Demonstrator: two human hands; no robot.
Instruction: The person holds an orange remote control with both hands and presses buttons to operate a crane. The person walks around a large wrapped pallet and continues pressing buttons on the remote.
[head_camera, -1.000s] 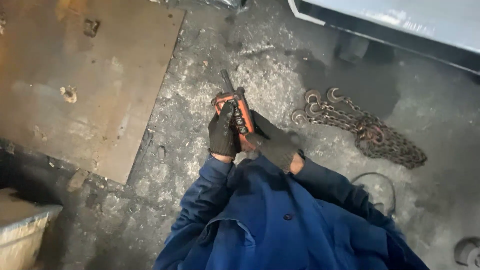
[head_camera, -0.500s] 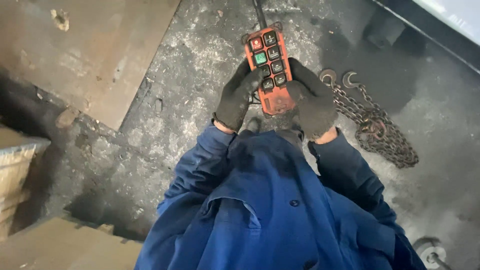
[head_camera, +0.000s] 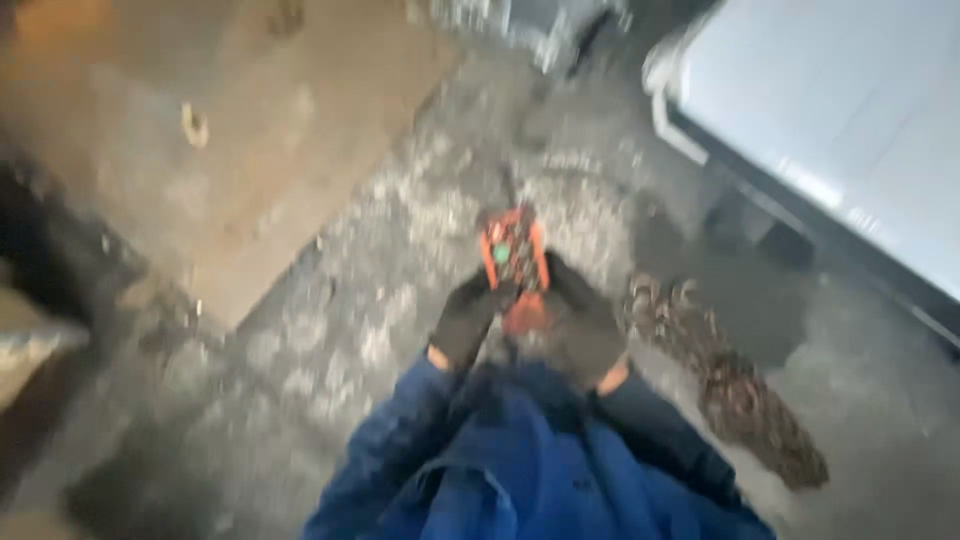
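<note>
Both hands wear dark fabric gloves below blue jacket sleeves. The left hand (head_camera: 468, 322) and right hand (head_camera: 585, 328) are closed around an orange, box-shaped remote control (head_camera: 514, 265) with coloured buttons on its face, held at chest height. The view is motion-blurred. On the rough grey concrete floor (head_camera: 330, 330) a rusty chain (head_camera: 735, 395) lies heaped to the right; a flat brown metal plate (head_camera: 270, 130) lies to the left.

Dim, heavy motion blur throughout – brightest at upper right
</note>
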